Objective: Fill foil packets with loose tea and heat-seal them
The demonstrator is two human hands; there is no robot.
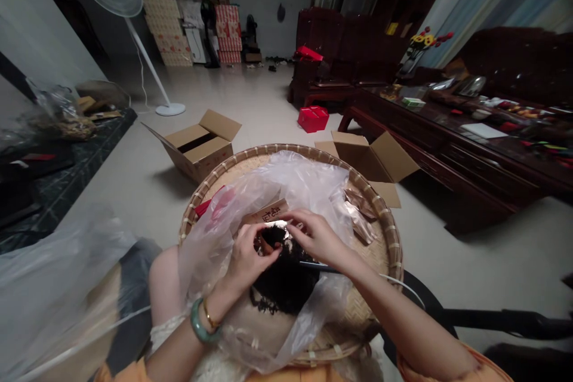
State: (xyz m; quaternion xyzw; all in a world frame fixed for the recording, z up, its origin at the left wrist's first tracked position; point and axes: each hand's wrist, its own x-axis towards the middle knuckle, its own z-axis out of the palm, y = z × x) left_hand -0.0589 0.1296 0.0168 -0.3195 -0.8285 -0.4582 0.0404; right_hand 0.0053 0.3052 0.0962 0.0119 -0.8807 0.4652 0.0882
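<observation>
**Q:** What do the hands hold?

**A:** Left hand [246, 265], wearing a jade bangle [200, 322]: fingers [267, 250] curled closed onto a clump of dark curly dried material [286, 280]. Right hand [320, 239]: fingers [298, 221] bent closed above the clump, beside a shiny foil piece [275, 224]; their hold cannot be told.

**Q:** Where is the clump?

**A:** Amid a clear plastic bag [273, 185], toward the near rim of a round woven bamboo tray [385, 233]. Beyond the far rim, an open cardboard box [201, 146] stands on the floor [134, 173].

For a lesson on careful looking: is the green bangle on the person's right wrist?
No, the green bangle and a gold bracelet are on the left wrist, and the right wrist is bare.
</observation>
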